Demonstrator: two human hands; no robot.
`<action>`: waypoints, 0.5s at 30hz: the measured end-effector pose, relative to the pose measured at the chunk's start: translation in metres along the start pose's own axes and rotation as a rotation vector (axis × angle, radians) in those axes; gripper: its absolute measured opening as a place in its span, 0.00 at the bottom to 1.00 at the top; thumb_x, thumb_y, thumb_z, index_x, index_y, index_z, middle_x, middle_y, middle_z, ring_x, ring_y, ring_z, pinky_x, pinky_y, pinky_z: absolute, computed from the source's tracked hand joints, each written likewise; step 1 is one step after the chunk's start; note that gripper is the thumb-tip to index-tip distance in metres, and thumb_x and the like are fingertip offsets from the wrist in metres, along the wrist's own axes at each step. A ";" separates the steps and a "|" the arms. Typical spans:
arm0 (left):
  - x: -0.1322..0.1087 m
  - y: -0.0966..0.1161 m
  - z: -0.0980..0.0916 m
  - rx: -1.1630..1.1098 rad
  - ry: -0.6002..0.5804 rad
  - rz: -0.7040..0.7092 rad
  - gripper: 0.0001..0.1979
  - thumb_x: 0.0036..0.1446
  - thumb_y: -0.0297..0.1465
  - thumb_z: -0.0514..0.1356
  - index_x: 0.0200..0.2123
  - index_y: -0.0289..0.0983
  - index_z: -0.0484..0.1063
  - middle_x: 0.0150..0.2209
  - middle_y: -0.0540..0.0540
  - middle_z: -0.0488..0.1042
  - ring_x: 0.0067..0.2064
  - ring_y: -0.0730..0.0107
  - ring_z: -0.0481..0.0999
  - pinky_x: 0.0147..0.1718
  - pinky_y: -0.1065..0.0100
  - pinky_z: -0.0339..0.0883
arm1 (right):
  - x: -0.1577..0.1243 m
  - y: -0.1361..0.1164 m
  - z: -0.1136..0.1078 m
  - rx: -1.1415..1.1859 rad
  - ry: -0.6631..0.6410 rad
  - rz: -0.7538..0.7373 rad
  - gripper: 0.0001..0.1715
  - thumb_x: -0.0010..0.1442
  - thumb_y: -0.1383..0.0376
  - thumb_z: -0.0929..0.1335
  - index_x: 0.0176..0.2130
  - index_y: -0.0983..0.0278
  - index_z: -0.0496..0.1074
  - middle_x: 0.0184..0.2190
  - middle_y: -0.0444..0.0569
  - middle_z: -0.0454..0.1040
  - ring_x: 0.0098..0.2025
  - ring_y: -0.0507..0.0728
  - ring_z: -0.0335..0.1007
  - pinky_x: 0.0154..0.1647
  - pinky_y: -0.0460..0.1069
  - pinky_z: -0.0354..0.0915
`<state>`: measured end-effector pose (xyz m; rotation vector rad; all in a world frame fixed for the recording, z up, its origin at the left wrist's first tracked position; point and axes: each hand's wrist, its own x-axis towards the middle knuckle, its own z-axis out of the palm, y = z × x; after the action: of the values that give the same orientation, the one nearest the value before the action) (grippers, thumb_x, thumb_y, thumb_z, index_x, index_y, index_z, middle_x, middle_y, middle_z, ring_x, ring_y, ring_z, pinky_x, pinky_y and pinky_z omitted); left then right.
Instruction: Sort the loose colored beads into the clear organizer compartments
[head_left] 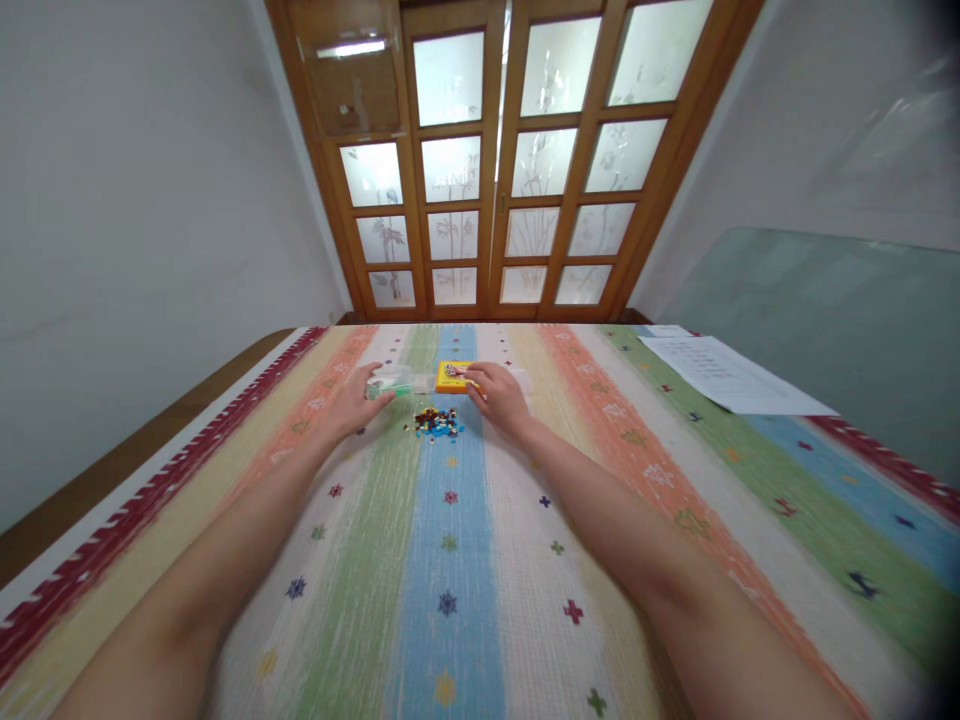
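Both my arms stretch far out over a striped cloth [465, 560]. My left hand [355, 400] rests on a clear plastic bag [397, 381] with green print, fingers curled over its left end. My right hand [496, 392] touches a small yellow box [452, 375], its fingers closed on the box's right edge. Between the two hands lies a heap of several tiny coloured pieces [437, 423], blue, red, dark and yellow, on the blue stripe.
A white printed sheet [726, 374] lies at the far right of the cloth. A pane of greenish glass [825, 310] leans on the right wall. Wooden doors with frosted panes [495, 160] stand beyond the far edge. Bare wood [112, 465] shows along the left.
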<state>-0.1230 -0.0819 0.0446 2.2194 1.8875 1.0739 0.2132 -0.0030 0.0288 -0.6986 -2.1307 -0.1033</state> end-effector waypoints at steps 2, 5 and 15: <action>0.001 0.026 0.019 -0.046 -0.025 0.054 0.34 0.64 0.50 0.59 0.67 0.40 0.61 0.63 0.38 0.69 0.60 0.51 0.72 0.60 0.51 0.67 | 0.002 -0.017 0.001 0.019 -0.031 -0.124 0.14 0.72 0.63 0.64 0.53 0.60 0.76 0.55 0.55 0.76 0.58 0.62 0.71 0.61 0.59 0.66; 0.002 0.056 0.044 -0.066 -0.058 0.099 0.34 0.65 0.50 0.58 0.67 0.40 0.59 0.61 0.37 0.70 0.58 0.51 0.74 0.58 0.51 0.68 | 0.002 -0.029 0.004 0.004 -0.092 -0.203 0.15 0.71 0.61 0.66 0.54 0.61 0.75 0.53 0.56 0.78 0.57 0.63 0.72 0.60 0.59 0.67; -0.010 0.094 0.069 -0.081 0.090 0.084 0.28 0.65 0.45 0.61 0.65 0.43 0.62 0.57 0.37 0.73 0.55 0.48 0.76 0.55 0.51 0.69 | -0.001 -0.029 0.011 -0.049 -0.209 -0.063 0.11 0.69 0.68 0.66 0.49 0.63 0.76 0.42 0.56 0.80 0.45 0.61 0.76 0.49 0.53 0.70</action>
<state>-0.0066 -0.0880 0.0293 2.2605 1.7627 1.2603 0.1905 -0.0246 0.0256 -0.6965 -2.3580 -0.1213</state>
